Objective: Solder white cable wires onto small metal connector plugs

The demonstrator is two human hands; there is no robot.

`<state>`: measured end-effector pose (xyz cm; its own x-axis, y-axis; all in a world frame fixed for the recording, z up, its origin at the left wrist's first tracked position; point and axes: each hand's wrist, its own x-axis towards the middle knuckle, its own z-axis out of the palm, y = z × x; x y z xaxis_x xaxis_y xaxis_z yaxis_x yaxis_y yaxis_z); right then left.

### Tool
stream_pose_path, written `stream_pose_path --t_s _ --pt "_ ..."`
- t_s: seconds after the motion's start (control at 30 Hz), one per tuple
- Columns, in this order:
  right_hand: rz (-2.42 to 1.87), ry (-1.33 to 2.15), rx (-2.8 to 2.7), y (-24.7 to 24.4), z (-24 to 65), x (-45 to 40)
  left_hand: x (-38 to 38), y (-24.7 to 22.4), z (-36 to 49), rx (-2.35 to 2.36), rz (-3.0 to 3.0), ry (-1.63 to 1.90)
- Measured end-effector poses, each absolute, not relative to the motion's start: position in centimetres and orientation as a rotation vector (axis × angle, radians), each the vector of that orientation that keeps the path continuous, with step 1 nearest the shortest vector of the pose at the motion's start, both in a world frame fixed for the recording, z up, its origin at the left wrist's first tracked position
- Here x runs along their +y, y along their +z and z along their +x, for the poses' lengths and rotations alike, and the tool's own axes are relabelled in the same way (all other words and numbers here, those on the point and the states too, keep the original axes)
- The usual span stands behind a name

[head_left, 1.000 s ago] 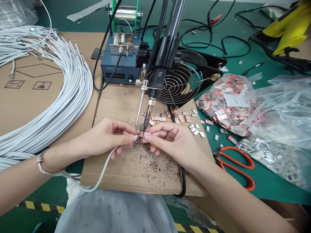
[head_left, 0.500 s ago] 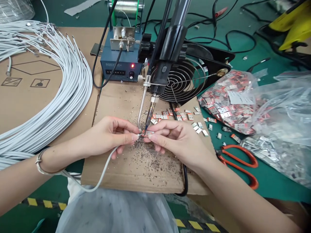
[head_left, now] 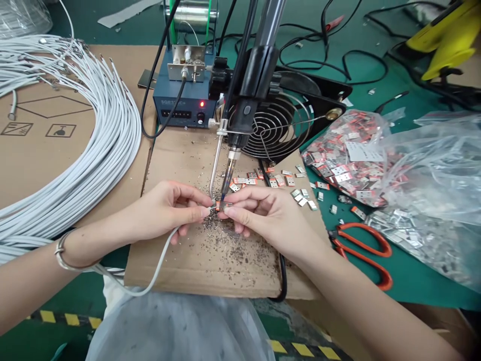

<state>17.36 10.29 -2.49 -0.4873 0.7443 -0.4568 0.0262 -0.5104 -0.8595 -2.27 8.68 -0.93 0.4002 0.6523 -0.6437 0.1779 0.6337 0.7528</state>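
Observation:
My left hand pinches the end of a white cable, which loops down under the wrist. Between the fingertips of my right hand is a small USB connector, red and silver, mostly covered by the fingers. The two pieces meet or nearly meet at the tip of a mounted soldering iron, which slants down from above. A thin metal feed tube ends just beside that tip. Whether the cable's wires touch the connector is too small to tell.
A cardboard sheet strewn with solder bits lies beneath. Loose connectors, bagged connectors and orange-handled scissors are right. A fan and a solder feeder stand behind. A white cable bundle fills the left.
My right hand has shifted slightly left with the connector, bringing it nearer my left fingertips under the iron. The view has also drifted a little. Both grips stay the same.

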Motion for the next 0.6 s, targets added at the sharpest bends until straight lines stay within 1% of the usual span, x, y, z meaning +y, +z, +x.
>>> stream_pose_path --t_s 0.43,0.6 --pt "-1.265 2.021 -1.202 -2.39 17.27 10.09 8.43 -0.51 -1.86 1.161 0.809 0.409" --pt "-1.260 2.015 -1.262 -2.16 17.26 10.12 8.36 -0.32 -1.82 1.175 0.920 0.381"
